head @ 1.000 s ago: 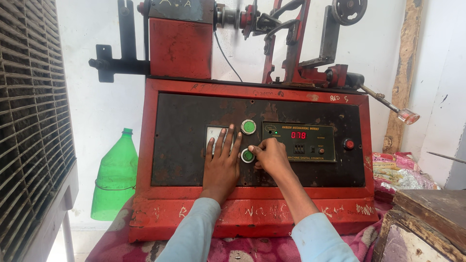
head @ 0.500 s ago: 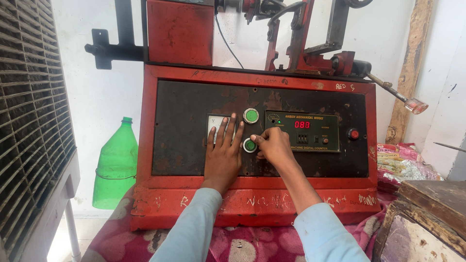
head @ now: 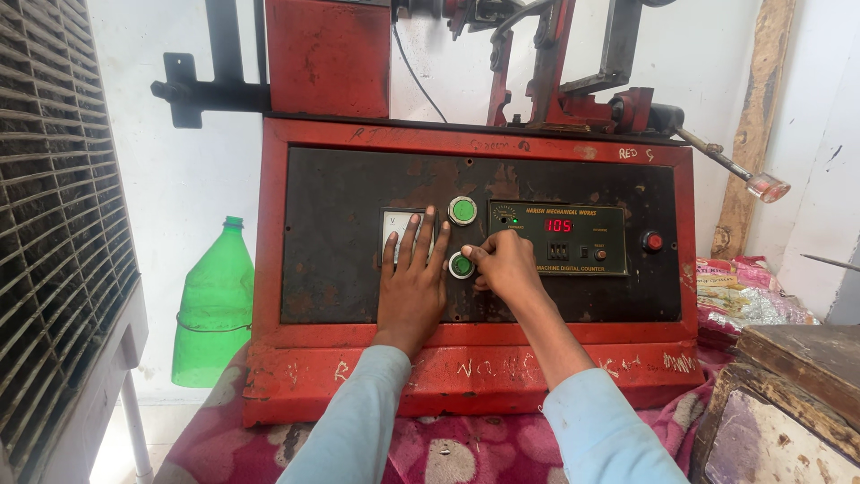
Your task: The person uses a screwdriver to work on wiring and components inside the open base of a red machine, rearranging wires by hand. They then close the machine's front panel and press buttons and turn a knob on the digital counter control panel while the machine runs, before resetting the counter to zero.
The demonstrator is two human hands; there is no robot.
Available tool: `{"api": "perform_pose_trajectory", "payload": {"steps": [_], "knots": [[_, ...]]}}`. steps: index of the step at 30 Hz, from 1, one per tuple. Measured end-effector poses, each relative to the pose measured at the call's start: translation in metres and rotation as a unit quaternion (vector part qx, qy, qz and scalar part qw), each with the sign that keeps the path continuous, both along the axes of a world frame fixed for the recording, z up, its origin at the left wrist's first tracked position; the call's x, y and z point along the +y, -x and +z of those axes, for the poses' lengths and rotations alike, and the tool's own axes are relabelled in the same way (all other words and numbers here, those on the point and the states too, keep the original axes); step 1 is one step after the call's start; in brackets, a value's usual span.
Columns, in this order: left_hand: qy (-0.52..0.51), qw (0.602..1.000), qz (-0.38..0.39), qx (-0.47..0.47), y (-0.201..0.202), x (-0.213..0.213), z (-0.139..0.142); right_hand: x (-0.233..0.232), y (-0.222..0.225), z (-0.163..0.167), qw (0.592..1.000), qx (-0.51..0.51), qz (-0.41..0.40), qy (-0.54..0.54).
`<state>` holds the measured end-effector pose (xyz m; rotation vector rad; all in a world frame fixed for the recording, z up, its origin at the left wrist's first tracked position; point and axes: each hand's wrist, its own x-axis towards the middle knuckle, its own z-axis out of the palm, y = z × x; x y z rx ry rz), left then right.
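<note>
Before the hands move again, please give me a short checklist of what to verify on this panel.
1. Right hand thumb on the lower green button: ok.
2. Left hand flat on the panel, off both buttons: ok.
3. Upper green button free of fingers: ok.
4. Counter red digits lit: ok.
5. Red knob untouched: ok.
6. Lower button actually pressed in: cannot tell.

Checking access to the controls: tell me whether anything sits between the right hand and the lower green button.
Nothing visible does. The right hand is already at the lower green button, thumb against its rim. The left hand lies flat just left of it.
</note>
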<state>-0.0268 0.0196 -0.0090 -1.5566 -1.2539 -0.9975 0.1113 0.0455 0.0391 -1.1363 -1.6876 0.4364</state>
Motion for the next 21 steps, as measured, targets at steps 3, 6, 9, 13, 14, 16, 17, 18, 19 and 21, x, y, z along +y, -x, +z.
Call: {"api": "perform_pose_trajectory", "payload": {"steps": [3,6,9,13,14,16,17,18,19,21], "knots": [[-0.001,1.000,-0.006,-0.003,-0.001,0.000,0.001,0.000,0.000,0.001,1.000,-0.009,-0.010,0.001],[0.005,1.000,-0.001,-0.003,-0.001,-0.001,0.002,-0.001,0.001,0.002,1.000,-0.020,-0.018,0.008],[0.002,1.000,-0.001,-0.002,-0.001,-0.001,0.002,-0.003,0.001,0.004,1.000,-0.022,-0.018,0.009],[0.007,1.000,0.010,0.002,-0.001,-0.002,0.002,-0.007,0.002,0.006,0.999,-0.026,-0.018,0.007],[0.008,1.000,0.009,0.002,-0.001,-0.001,0.002,-0.009,0.002,0.006,1.000,-0.026,-0.016,0.006],[0.010,1.000,0.007,0.001,-0.001,0.000,0.002,-0.011,0.003,0.007,1.000,-0.023,-0.015,0.007],[0.007,1.000,0.011,0.004,-0.001,0.001,0.002,-0.012,0.003,0.007,1.000,-0.021,-0.015,0.008],[0.004,1.000,0.015,0.008,-0.001,0.002,0.002,-0.012,0.003,0.008,1.000,-0.014,-0.008,-0.002],[0.002,1.000,0.017,0.011,0.000,0.002,0.001,-0.013,0.002,0.008,1.000,-0.006,-0.001,-0.012],[-0.009,1.000,0.016,0.016,0.001,0.004,-0.002,-0.014,0.000,0.006,1.000,0.003,0.007,-0.027]]}}
